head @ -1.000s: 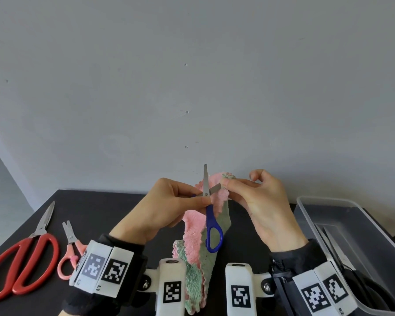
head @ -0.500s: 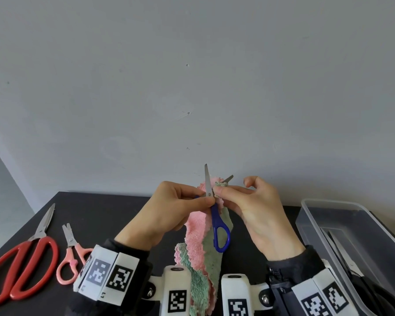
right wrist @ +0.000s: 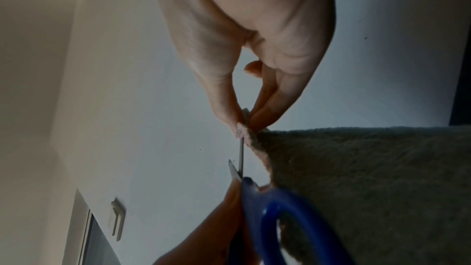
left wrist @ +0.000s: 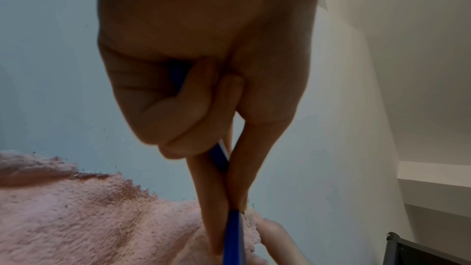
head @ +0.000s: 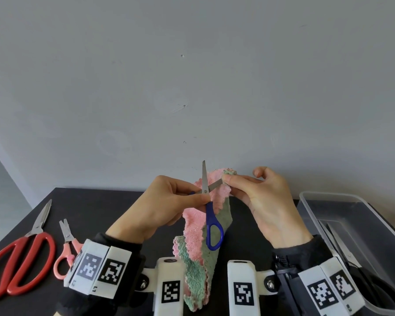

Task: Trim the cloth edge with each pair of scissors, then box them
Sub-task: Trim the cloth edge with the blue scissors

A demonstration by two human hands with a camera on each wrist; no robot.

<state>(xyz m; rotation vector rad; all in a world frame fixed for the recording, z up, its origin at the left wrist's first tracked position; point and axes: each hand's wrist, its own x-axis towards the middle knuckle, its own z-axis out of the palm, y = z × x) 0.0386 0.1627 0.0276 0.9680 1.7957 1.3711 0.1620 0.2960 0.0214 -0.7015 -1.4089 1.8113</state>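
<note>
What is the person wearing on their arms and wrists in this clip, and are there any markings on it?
Both hands, left hand and right hand, are bare: no gloves. Black sleeves reach the wrists. Each wrist carries a band of white blocks printed with black square tags, plus a white camera mount bolted on, also tagged.

Head view evenly lit; wrist views dim, blurred.

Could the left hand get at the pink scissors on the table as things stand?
Probably not right away: the left hand grips the blue scissors at the cloth. The pink scissors lie uncovered near that wrist, beside the red scissors.
</note>
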